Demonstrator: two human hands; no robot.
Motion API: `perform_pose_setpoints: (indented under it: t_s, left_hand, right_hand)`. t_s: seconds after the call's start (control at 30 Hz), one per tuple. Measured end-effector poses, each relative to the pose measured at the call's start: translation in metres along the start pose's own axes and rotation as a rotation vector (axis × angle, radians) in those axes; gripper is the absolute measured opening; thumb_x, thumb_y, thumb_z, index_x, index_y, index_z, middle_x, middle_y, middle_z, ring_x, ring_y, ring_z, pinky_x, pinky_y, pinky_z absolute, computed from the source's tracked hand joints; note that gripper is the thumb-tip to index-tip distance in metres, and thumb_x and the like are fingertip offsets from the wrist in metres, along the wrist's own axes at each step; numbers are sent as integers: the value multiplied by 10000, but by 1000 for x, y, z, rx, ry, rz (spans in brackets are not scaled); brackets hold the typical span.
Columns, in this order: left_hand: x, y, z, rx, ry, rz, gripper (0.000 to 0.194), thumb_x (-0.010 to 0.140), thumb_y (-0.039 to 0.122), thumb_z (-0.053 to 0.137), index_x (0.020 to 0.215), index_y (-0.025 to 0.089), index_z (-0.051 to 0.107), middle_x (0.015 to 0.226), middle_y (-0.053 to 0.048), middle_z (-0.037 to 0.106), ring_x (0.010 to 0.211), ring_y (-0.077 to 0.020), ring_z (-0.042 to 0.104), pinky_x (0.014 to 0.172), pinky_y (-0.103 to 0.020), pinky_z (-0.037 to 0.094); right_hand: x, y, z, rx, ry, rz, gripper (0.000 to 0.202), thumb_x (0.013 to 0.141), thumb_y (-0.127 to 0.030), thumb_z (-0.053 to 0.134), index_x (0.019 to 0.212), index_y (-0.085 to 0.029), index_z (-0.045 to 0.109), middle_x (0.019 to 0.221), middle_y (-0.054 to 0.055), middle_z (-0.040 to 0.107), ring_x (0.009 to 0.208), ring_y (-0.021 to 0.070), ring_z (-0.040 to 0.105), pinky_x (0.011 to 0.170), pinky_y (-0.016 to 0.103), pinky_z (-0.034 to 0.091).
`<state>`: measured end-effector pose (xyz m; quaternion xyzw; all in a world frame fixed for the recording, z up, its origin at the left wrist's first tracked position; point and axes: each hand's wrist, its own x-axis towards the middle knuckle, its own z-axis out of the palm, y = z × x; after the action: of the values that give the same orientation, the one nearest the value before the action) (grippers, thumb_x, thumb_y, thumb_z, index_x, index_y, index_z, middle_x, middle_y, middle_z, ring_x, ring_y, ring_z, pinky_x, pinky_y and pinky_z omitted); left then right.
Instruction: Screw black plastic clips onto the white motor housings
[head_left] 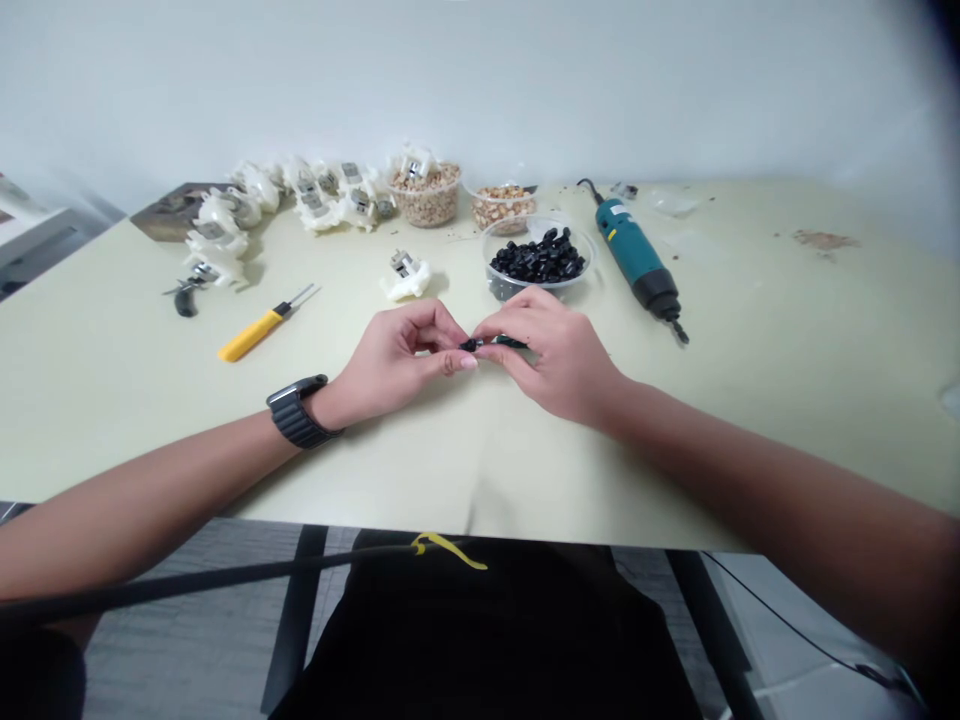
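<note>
My left hand (397, 355), a watch on its wrist, is closed in a pinch on a small black part (470, 345) above the table. Close against it, my right hand (555, 350) grips a slim tool with a dark green end (512, 342); its kind is mostly hidden by the fingers. The tool's metal end meets or nearly meets the black part. Just behind my right hand stands a clear round tub (590, 270) of similar small black parts (544, 257). A single white plastic assembly (407, 275) with a metal piece on it lies behind my left hand.
A yellow-handled screwdriver (255, 335) and black-handled pliers (186, 297) lie to the left. More white assemblies (217, 245) line the back left. Two tubs of small brownish parts (426, 200) stand behind. A green electric screwdriver (637, 260) lies to the right. A black cable (225, 575) crosses below the table edge.
</note>
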<state>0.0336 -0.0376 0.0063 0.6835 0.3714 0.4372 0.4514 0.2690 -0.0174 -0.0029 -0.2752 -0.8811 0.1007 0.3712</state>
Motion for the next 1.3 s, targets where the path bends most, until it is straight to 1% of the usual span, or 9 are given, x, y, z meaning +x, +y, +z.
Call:
perform_pose_setpoints:
  t_s: [0.1,0.27,0.47,0.63,0.83,0.97,1.1,1.3]
  left_hand:
    - [-1,2,2,1,8,6,428,744,428,1018,860,176,692,779,-29,774,704,-139,713,675,-255,585]
    - [-1,3,3,-13,-10,-13,428,766,444,1004,870,174,688,756,-32,771,676,-135,708,648,-252,568]
    - [-2,4,4,-14,-4,-20,438,756,455,1008,870,176,691,753,-33,772,668,-139,705,637,-258,570]
    - [-2,4,4,-36,-8,-16,416,761,406,1011,869,165,690,754,-35,778,671,-124,706,643,-232,568]
    - [0,2,3,-48,-28,6,404,769,355,1007,909,160,682,742,-26,773,676,-121,719,654,-216,571]
    - [-1,3,3,-46,-29,3,415,790,344,995,960,164,662,720,-20,771,668,-121,722,666,-217,571]
    - [-1,2,2,-48,-40,1,407,809,346,983,993,158,672,751,-35,790,686,-120,731,677,-214,574]
    - [-1,1,1,-12,-59,15,413,821,382,975,1002,159,680,755,-33,784,697,-132,737,683,-232,584]
  right_hand:
    - [0,-1,-1,8,1,6,152,1068,-247,620,1060,-238,772,1010,53,802,1033,261,654,868,398,532]
    - [0,-1,0,9,24,-34,172,1072,-228,610,1061,-218,782,965,50,792,988,240,660,834,371,532]
    - [0,-1,0,-2,40,-40,206,1082,-252,597,1051,-227,800,924,46,774,962,232,657,808,363,528]
    - [-1,-1,1,-8,77,-70,207,1072,-199,609,1018,-199,809,864,49,729,919,212,663,773,337,523]
    - [-1,4,5,-13,136,-158,183,1056,-175,641,956,-190,793,805,29,687,850,190,637,718,312,507]
    - [0,5,6,-13,130,-183,197,1063,-165,637,923,-183,775,779,24,683,836,187,618,720,311,505]
    - [-1,4,5,-21,110,-187,215,1069,-174,636,895,-189,761,769,22,675,834,190,614,720,316,499]
    - [-1,4,5,-14,87,-202,238,1085,-182,610,895,-184,753,781,26,691,837,189,613,731,320,501]
